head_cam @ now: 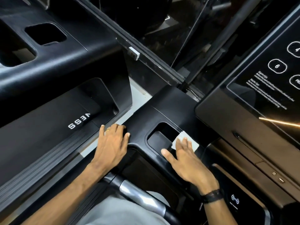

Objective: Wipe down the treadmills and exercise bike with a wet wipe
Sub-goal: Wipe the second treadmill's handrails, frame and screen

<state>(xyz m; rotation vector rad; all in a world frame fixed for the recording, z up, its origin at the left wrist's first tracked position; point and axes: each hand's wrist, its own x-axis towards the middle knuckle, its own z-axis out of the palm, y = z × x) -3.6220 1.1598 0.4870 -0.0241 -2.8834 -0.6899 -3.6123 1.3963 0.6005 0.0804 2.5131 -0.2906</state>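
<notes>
1. While flat under the straight fingers of the right hand (186, 157), the white rectangular wet wipe (185, 140) lies on the matte black moulded plastic treadmill console (142, 125), at the rim of its rounded recessed pocket (160, 137).
2. Left hand (112, 143): released, fingers relaxed, resting on the console's left edge, well apart from the wipe.

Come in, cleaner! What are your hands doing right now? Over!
Right hand flat, pressing wet wipe at cup holder rim. Left hand resting on treadmill console edge. Nothing blocking.
</notes>
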